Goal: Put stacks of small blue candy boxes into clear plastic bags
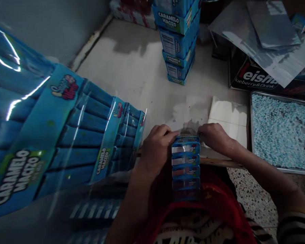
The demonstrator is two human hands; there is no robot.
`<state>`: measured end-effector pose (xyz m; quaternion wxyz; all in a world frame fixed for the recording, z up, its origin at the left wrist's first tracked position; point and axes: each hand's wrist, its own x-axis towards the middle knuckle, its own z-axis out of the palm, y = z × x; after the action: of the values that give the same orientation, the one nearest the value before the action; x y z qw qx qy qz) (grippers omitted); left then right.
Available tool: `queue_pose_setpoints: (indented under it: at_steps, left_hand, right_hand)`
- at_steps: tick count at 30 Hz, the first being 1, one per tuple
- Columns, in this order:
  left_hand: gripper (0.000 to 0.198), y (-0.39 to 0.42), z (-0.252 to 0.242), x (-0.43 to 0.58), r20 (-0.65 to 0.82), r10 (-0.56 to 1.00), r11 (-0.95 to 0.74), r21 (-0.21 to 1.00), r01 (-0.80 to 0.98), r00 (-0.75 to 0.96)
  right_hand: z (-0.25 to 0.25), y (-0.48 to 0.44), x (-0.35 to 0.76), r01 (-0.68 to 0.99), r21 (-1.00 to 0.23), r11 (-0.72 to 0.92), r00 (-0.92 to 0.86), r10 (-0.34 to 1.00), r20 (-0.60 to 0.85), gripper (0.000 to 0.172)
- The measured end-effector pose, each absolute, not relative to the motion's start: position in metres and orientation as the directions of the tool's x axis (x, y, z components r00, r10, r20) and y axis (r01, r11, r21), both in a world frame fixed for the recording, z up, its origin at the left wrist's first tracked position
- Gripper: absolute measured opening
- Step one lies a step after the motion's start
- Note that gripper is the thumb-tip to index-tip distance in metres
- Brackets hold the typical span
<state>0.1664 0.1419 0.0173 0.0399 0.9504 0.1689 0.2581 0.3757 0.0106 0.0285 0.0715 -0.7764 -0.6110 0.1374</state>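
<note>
- Thing in hand: short stack of blue packs, between the two wrists, across the near edge of the counter, its far end by that edge and the rest reaching back to the person's red apron.
- Long axis: roughly straight from body to counter, square to the near edge, between the forearms.
- Left hand: at the stack's far left corner, thumb and index reaching inward; fingers bent.
- Right hand: at the far right corner, fist-like, knuckles up.
- Finger state: both curled at the far end; cannot tell if clamped on the pack, on clear film, or just resting.
- From the fingertips, the stack runs back toward the body; neither hand clearly nearer, one per corner.
- Around: film-wrapped blue packs left of left hand, large in view; white sheets just beyond right hand; tray of blue pieces along near edge, further right; tall box stack toward the far edge.
</note>
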Motion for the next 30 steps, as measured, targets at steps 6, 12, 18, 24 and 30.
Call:
queue_pose_setpoints:
  at_steps: [6, 12, 18, 24, 30]
  left_hand:
    - [0.018, 0.118, 0.022, 0.159, 0.653, 0.465, -0.883, 0.295, 0.364, 0.598]
    - [0.012, 0.102, 0.047, 0.151, 0.455, 0.699, -0.708, 0.550, 0.444, 0.552]
    - [0.020, 0.082, 0.036, 0.163, 0.727, 0.523, -0.814, 0.273, 0.512, 0.445]
    - [0.022, 0.093, 0.006, 0.153, 0.894, 0.277, -0.943, 0.183, 0.278, 0.352]
    - [0.001, 0.115, -0.036, 0.155, 0.840, 0.409, -0.906, 0.328, 0.266, 0.357]
  right_hand:
    - [0.052, -0.019, 0.351, 0.863, -0.367, -0.347, 0.399, 0.914, 0.072, 0.018]
    - [0.053, -0.035, 0.328, 0.725, -0.644, -0.245, 0.527, 0.799, 0.290, 0.013]
    - [0.027, -0.046, 0.306, 0.853, -0.479, -0.207, 0.504, 0.561, 0.656, 0.019]
    - [-0.003, -0.058, 0.299, 0.973, -0.195, -0.120, 0.228, 0.418, 0.879, 0.015]
    - [-0.021, -0.050, 0.310, 0.964, -0.230, -0.136, 0.267, 0.456, 0.849, 0.011]
